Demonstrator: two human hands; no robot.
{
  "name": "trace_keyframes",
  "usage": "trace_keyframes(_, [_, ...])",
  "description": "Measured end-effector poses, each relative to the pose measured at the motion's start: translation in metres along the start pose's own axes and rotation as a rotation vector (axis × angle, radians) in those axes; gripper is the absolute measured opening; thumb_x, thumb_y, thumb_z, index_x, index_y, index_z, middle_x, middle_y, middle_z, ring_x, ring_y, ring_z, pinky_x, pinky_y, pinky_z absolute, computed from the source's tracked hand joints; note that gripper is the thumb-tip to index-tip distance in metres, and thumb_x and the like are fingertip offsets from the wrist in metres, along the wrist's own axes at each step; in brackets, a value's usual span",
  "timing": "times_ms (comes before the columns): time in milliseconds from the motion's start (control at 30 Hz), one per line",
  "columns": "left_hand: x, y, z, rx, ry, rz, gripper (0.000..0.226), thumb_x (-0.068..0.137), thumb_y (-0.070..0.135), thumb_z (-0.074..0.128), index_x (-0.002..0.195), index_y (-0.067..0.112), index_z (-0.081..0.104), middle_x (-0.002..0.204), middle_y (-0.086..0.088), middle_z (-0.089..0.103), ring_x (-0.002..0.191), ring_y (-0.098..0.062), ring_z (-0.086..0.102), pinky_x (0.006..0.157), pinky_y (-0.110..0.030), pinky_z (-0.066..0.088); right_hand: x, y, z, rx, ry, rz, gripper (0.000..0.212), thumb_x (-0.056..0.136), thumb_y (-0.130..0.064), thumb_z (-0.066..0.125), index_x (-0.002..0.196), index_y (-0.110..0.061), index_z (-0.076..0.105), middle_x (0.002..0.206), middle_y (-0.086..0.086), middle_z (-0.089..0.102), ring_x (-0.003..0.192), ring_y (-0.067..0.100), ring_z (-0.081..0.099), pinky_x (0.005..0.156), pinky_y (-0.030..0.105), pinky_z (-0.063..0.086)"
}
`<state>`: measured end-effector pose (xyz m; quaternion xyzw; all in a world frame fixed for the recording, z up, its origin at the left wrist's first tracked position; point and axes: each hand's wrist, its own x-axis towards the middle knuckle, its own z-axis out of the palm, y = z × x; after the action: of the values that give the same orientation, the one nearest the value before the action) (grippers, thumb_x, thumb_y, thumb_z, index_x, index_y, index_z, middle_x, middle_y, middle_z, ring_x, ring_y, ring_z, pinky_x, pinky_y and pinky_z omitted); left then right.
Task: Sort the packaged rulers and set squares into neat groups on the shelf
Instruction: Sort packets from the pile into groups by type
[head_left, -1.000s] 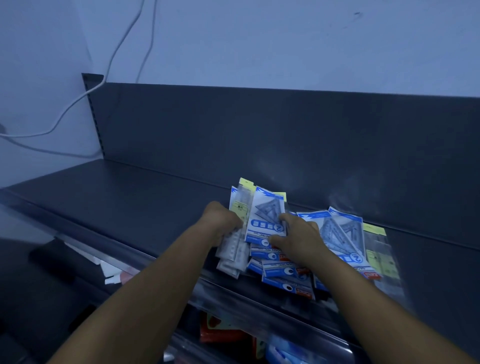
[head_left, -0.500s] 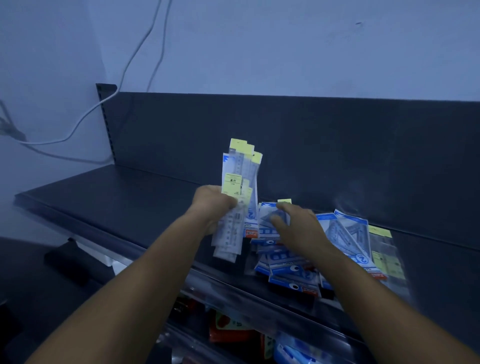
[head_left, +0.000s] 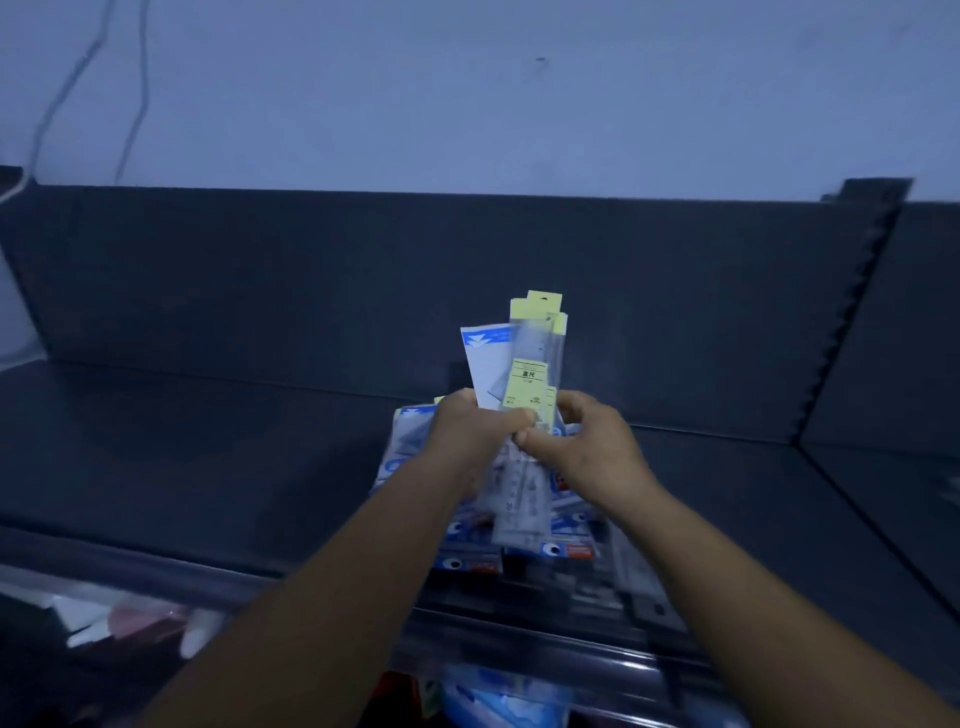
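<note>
My left hand (head_left: 475, 434) grips an upright bundle of packaged rulers (head_left: 535, 364) with yellow header cards; a blue-and-white set square packet (head_left: 488, 358) stands in the same bundle. My right hand (head_left: 587, 447) pinches the bundle from the right, its thumb meeting my left fingers. Beneath both hands a loose pile of blue-and-white set square packets (head_left: 566, 545) lies on the dark shelf (head_left: 208, 457), partly hidden by my hands and the rulers.
The dark back panel (head_left: 311, 280) rises behind the shelf, and a notched upright (head_left: 857, 301) divides it from the bay on the right. The shelf's front rail (head_left: 519, 639) runs below the pile. Goods on a lower shelf (head_left: 498, 701) show underneath. White cables (head_left: 137, 88) hang on the wall.
My left hand lifted the ruler bundle off the pile and holds it upright. My right hand left the pile and now pinches the bundle. The view shifted to the right.
</note>
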<state>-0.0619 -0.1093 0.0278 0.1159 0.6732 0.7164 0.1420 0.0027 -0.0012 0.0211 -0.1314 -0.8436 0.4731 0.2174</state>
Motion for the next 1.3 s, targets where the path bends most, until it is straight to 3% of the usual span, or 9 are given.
trace_keyframes(200, [-0.012,-0.010,0.089,0.080,-0.112,-0.043,0.025,0.078,0.008,0.074,0.102,0.003,0.068,0.093,-0.013,0.073,0.081,-0.027,0.070,0.074,-0.041,0.060,-0.018,0.044,-0.081,0.012,0.072,0.091,0.036,0.074,-0.024,0.080,0.107,-0.017,0.068,0.097,-0.002,0.072,0.084,0.016,0.070,0.073,0.039,0.059])
trace_keyframes(333, [-0.029,-0.019,0.158,0.094,-0.200,-0.051,0.055,0.066,0.033,0.078,0.113,0.007,0.066,0.104,-0.012,0.072,0.095,-0.033,0.069,0.086,-0.051,0.055,-0.037,0.078,-0.147,0.024,0.121,0.139,0.023,0.076,-0.022,0.078,0.098,-0.017,0.070,0.086,-0.003,0.073,0.076,0.018,0.070,0.068,0.039,0.059])
trace_keyframes(500, [-0.068,-0.029,0.243,0.040,-0.311,-0.079,0.020,0.087,-0.006,0.057,0.099,0.005,0.068,0.098,-0.014,0.072,0.089,-0.032,0.069,0.080,-0.045,0.057,-0.059,0.125,-0.232,0.068,0.193,0.214,0.009,0.078,-0.011,0.075,0.086,-0.012,0.072,0.081,0.008,0.073,0.075,0.026,0.071,0.074,0.048,0.059])
trace_keyframes(633, [-0.094,-0.038,0.306,0.024,-0.312,-0.062,0.017,0.085,-0.008,0.062,0.090,0.007,0.067,0.086,-0.008,0.072,0.072,-0.020,0.069,0.061,-0.030,0.056,-0.081,0.153,-0.292,0.095,0.247,0.247,0.007,0.080,-0.006,0.072,0.087,-0.009,0.070,0.085,0.016,0.072,0.080,0.033,0.071,0.075,0.053,0.057])
trace_keyframes(800, [-0.124,-0.047,0.378,0.059,-0.294,-0.070,0.016,0.083,-0.001,0.069,0.096,0.007,0.066,0.100,-0.010,0.072,0.094,-0.027,0.068,0.088,-0.042,0.055,-0.112,0.176,-0.361,0.074,0.233,0.281,0.006,0.083,-0.007,0.069,0.087,-0.004,0.070,0.062,0.003,0.060,0.043,0.008,0.049,0.045,0.024,0.042])
trace_keyframes(933, [-0.138,-0.051,0.423,0.057,-0.301,-0.106,0.016,0.083,-0.001,0.068,0.087,0.013,0.061,0.098,-0.008,0.070,0.091,-0.024,0.066,0.087,-0.038,0.053,-0.127,0.191,-0.398,0.109,0.247,0.330,0.005,0.084,-0.009,0.068,0.088,-0.006,0.070,0.077,0.009,0.072,0.060,0.021,0.063,0.060,0.037,0.056])
trace_keyframes(1033, [-0.144,-0.049,0.453,0.045,-0.338,-0.122,0.016,0.083,-0.003,0.067,0.090,0.010,0.062,0.101,-0.013,0.071,0.093,-0.030,0.068,0.086,-0.043,0.055,-0.136,0.202,-0.422,0.096,0.293,0.343,0.015,0.085,-0.018,0.070,0.089,-0.004,0.070,0.068,0.008,0.066,0.043,0.011,0.048,0.044,0.027,0.040])
trace_keyframes(1200, [-0.143,-0.053,0.492,0.003,-0.409,-0.096,0.027,0.081,-0.002,0.071,0.106,0.005,0.064,0.103,-0.013,0.072,0.095,-0.032,0.069,0.088,-0.051,0.055,-0.138,0.217,-0.452,0.212,0.405,0.375,0.008,0.083,-0.012,0.072,0.084,-0.005,0.071,0.084,0.017,0.073,0.066,0.024,0.061,0.066,0.046,0.054])
trace_keyframes(1300, [-0.137,-0.058,0.511,-0.016,-0.405,-0.034,0.031,0.078,0.001,0.075,0.105,0.009,0.064,0.101,-0.007,0.072,0.093,-0.026,0.070,0.082,-0.040,0.057,-0.136,0.224,-0.468,0.236,0.477,0.392,0.006,0.081,-0.007,0.072,0.083,-0.002,0.070,0.086,0.021,0.072,0.069,0.028,0.063,0.072,0.048,0.054])
